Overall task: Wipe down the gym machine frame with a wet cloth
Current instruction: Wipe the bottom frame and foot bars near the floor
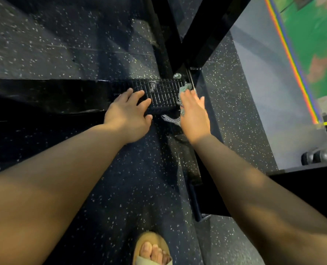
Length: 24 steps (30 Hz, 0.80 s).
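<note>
two hands on one black frame

left hand [129,113] spread flat, fingers splayed on ribbed plate [162,92]. right hand [194,113] pressing one grey-green cloth [185,88] onto plate's right end. one frame beam [44,94] across speckled floor [63,44]. one sandalled foot [152,249] below.

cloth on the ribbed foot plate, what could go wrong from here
1. The cloth is frayed, with a strand hanging below the right hand; it could snag on the ribbed plate or the bolt beside it.
2. The left hand braces on the frame bar; if that surface is wet, it may slip.
3. The foot is in an open sandal on the speckled floor, so drips could make footing slick.
</note>
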Available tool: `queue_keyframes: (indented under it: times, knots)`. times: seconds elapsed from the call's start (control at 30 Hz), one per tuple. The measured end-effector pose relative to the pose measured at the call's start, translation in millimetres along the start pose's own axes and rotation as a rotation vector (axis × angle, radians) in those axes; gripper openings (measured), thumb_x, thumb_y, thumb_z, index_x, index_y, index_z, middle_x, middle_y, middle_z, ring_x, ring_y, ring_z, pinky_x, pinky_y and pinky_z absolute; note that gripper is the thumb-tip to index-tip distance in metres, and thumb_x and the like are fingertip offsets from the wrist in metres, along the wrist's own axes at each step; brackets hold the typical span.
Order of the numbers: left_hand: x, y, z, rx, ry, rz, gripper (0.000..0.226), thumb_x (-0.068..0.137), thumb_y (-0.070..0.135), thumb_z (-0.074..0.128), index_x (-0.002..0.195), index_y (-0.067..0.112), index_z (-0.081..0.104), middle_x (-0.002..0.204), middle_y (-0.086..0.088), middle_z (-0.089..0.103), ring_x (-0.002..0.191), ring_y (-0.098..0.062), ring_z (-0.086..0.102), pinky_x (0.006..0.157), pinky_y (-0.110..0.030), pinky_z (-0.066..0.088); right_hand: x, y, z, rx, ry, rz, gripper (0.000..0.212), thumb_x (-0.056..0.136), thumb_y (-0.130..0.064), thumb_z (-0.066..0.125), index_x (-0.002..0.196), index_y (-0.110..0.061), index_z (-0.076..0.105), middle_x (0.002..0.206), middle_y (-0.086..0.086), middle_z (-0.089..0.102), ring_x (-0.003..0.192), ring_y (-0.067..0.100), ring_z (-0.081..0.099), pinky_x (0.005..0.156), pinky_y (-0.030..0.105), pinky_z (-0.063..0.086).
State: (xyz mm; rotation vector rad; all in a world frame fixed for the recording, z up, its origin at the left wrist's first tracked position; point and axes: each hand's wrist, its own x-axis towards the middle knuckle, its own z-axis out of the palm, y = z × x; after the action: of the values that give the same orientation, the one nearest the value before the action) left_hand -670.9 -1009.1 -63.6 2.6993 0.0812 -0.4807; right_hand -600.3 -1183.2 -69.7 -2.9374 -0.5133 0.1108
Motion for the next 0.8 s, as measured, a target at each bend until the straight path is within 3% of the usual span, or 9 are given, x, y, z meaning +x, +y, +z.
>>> queue_keyframes:
  times: [0.1, 0.3, 0.53, 0.7, 0.8]
  knots:
    - [-1, -3, -2, 0.001, -0.008, 0.023, 0.055, 0.1, 0.044, 0.024, 0.151, 0.027, 0.01, 0.159, 0.005, -0.002, 0.146, -0.019, -0.008, 0.117, -0.035, 0.004, 21, -7, -8, -0.048, 0.008, 0.031, 0.062, 0.086, 0.019, 0.035, 0.142, -0.006, 0.034, 0.154, 0.015, 0.024, 0.146, 0.033, 0.001, 0.117, 0.044, 0.017]
    - [-1, -2, -1, -0.029, -0.009, 0.007, 0.056, 0.1, 0.044, 0.027, 0.151, 0.026, 0.013, 0.159, 0.005, 0.0, 0.146, -0.018, -0.007, 0.117, -0.037, 0.006, 50, -8, -2, -0.013, -0.04, 0.036, 0.055, 0.087, 0.016, 0.034, 0.138, -0.005, 0.038, 0.147, 0.011, 0.037, 0.147, 0.028, 0.007, 0.12, 0.039, 0.007]
    - [-2, -4, 0, -0.041, 0.002, 0.021, 0.057, 0.1, 0.043, 0.031, 0.151, 0.026, 0.013, 0.159, 0.005, 0.0, 0.146, -0.018, -0.007, 0.118, -0.036, 0.005, -9, 3, -9, -0.027, -0.055, 0.049, 0.054, 0.092, 0.012, 0.035, 0.141, -0.01, 0.034, 0.158, 0.009, 0.016, 0.147, 0.026, 0.003, 0.118, 0.037, 0.017]
    - [-2, -4, -1, -0.09, 0.006, 0.021, 0.057, 0.099, 0.042, 0.034, 0.151, 0.025, 0.015, 0.159, 0.005, 0.002, 0.146, -0.016, -0.007, 0.118, -0.035, 0.005, 43, -4, 4, -0.089, -0.022, -0.009, 0.048, 0.093, 0.003, 0.039, 0.14, -0.001, 0.033, 0.147, 0.014, 0.034, 0.143, 0.027, 0.017, 0.117, 0.039, 0.015]
    - [-8, -10, 0, -0.148, 0.129, -0.044, 0.055, 0.098, 0.038, 0.04, 0.149, 0.022, 0.025, 0.158, 0.0, 0.012, 0.146, -0.02, 0.0, 0.118, -0.037, 0.007, 43, -3, 8, -0.019, 0.028, 0.013, 0.046, 0.093, 0.005, 0.038, 0.138, -0.003, 0.039, 0.146, 0.013, 0.038, 0.142, 0.024, 0.023, 0.117, 0.036, 0.014]
